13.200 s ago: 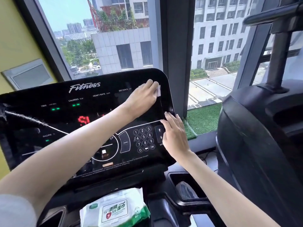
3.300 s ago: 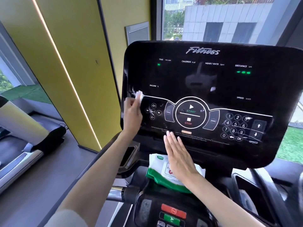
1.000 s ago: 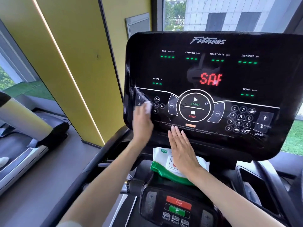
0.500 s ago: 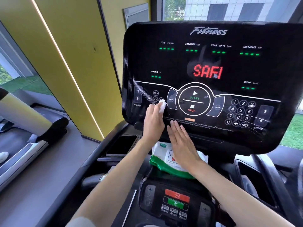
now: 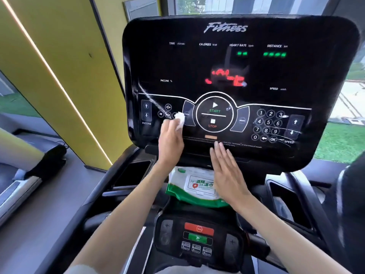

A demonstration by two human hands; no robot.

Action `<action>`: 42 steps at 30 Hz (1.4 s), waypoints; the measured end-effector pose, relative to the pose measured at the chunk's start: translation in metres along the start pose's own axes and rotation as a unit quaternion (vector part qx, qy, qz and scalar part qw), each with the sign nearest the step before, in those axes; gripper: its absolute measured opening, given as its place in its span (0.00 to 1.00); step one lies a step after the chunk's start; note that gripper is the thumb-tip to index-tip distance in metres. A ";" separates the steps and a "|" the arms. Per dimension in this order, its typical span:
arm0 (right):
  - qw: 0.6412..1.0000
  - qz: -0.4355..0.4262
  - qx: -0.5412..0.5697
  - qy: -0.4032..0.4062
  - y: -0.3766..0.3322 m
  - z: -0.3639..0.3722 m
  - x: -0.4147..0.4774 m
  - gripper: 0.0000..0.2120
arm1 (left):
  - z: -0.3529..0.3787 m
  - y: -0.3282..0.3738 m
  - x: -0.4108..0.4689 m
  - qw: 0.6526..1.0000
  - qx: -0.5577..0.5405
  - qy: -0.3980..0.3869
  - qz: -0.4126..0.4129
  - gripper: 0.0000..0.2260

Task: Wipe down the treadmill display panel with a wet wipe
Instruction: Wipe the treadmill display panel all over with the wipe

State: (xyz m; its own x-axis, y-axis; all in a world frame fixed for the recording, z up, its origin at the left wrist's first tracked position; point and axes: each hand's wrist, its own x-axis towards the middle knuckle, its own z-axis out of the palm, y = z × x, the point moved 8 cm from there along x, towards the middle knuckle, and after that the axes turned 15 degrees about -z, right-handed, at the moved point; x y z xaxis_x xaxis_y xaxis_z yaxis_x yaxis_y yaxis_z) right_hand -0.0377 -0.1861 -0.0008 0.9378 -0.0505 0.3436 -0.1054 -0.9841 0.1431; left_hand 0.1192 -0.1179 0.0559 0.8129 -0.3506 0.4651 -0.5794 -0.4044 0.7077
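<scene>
Rightward since a second ago, my left hand [image 5: 170,141] grips the wipe [image 5: 180,119] and presses it on the panel [image 5: 237,64], at the media buttons just left of PROG. My right hand [image 5: 227,171] lies flat, fingers straight, tips at the panel's near edge, above the pack [image 5: 197,184].

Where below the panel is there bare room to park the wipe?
The left tray, between the panel's lower left corner and the pack, looks bare. The middle is crowded: the pack fills the ledge, the right hand over it, the left hand with the wipe just above. The right tray is too dim to judge.
</scene>
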 end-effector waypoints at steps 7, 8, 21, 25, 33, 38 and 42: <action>0.999 0.017 0.004 -0.031 0.000 -0.001 0.001 0.34 | 0.036 0.039 -0.028 0.963 0.107 -0.138 0.204 0.14; 0.999 0.015 0.003 -0.035 0.000 -0.001 0.000 0.35 | 0.032 0.039 -0.021 0.956 0.107 -0.148 0.231 0.16; 1.000 0.025 0.019 0.001 0.002 0.003 -0.001 0.34 | -0.011 0.037 0.044 0.990 0.041 -0.029 0.134 0.24; 0.999 0.026 0.018 0.011 0.003 0.003 0.000 0.32 | 0.011 0.052 0.021 0.970 0.115 -0.072 0.201 0.25; 0.999 0.023 0.020 0.021 0.002 0.001 0.001 0.32 | -0.008 0.051 0.052 0.995 0.045 0.009 0.092 0.29; 1.000 0.019 0.010 0.021 0.003 -0.003 0.000 0.32 | 0.035 0.075 -0.006 0.889 0.178 -0.193 0.376 0.29; 0.999 0.022 0.014 0.032 0.003 -0.003 0.001 0.31 | -0.001 0.064 0.055 0.985 0.065 -0.041 0.154 0.27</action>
State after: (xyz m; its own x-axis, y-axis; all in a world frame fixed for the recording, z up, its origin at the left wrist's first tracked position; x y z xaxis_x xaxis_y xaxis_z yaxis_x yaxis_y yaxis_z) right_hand -0.0383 -0.1882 0.0027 0.9093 -0.0830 0.4078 -0.1353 -0.9856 0.1010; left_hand 0.1266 -0.1622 0.1274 0.5922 -0.5391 0.5989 -0.8053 -0.3706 0.4627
